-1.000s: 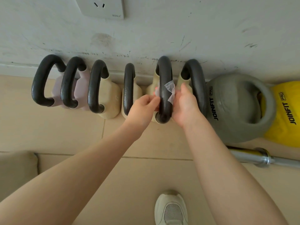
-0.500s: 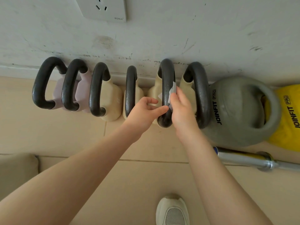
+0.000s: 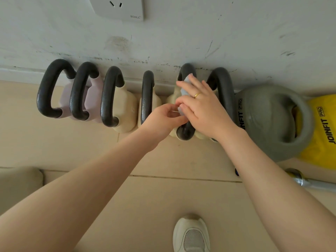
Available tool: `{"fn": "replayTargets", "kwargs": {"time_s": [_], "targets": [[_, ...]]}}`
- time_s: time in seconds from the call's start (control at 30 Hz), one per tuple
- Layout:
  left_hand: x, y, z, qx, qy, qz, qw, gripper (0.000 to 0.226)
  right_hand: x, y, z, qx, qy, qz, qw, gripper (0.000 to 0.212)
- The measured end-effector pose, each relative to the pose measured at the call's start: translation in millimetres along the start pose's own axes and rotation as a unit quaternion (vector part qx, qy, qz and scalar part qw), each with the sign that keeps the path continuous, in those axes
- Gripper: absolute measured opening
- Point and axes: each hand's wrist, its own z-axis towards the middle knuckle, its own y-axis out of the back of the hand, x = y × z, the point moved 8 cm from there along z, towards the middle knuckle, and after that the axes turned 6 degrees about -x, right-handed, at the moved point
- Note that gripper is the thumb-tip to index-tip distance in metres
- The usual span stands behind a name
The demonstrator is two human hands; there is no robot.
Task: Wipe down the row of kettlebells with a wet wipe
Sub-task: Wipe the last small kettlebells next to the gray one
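The right hand (image 3: 203, 110) lies with fingers spread and fairly straight over the black handle (image 3: 185, 131) of the fifth kettlebell, pressing a pale wet wipe (image 3: 184, 93) against it; a gold ring (image 3: 197, 95) shows on one finger. The wipe peeks out by the fingertips near the top of the handle and again below the thumb. At 9 o'clock from that hand, the left hand (image 3: 163, 119) pinches the wipe's lower edge between thumb and curled fingers. The kettlebells stand in a row along the foot of the wall (image 3: 236, 33): two lilac ones (image 3: 94, 91) far out at 9 o'clock, then cream ones (image 3: 125, 106), all with black handles. At 3 o'clock sits a large grey kettlebell (image 3: 269, 120) marked JOINFIT PRO, touching a yellow one (image 3: 323, 135). A chrome bar (image 3: 312, 184) lies on the tiled floor (image 3: 163, 197) at 4 o'clock, a white shoe (image 3: 192, 233) at 6 o'clock, and a wall socket (image 3: 118, 8) at 11 o'clock.
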Motion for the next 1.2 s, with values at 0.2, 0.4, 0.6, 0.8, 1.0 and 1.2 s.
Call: {"fn": "replayTargets", "kwargs": {"time_s": [0.2,0.4,0.6,0.8,1.0,1.2], "targets": [[-5,0,1,-0.003,-0.011,-0.016,1.0,0.046,-5,5,30,0.019,0.035,-0.024,0.999,0.037],[-18,9,12,-0.029,-0.028,-0.012,0.999,0.044,-23,2,63,0.019,0.001,0.067,0.998,0.031],[-16,-2,21,-0.025,-0.011,-0.055,0.998,0.039,-34,4,67,-0.037,-0.131,0.171,0.976,0.029],[-13,-11,27,0.036,0.007,-0.106,0.994,0.039,-33,0,46,-0.025,-0.168,0.192,0.967,0.037],[-6,-6,17,0.068,-0.007,-0.092,0.993,0.03,-32,6,58,-0.045,-0.129,0.179,0.974,0.021],[0,4,13,0.087,-0.026,-0.059,0.994,0.035,-44,-11,60,-0.032,-0.289,0.418,0.861,0.021]]}}
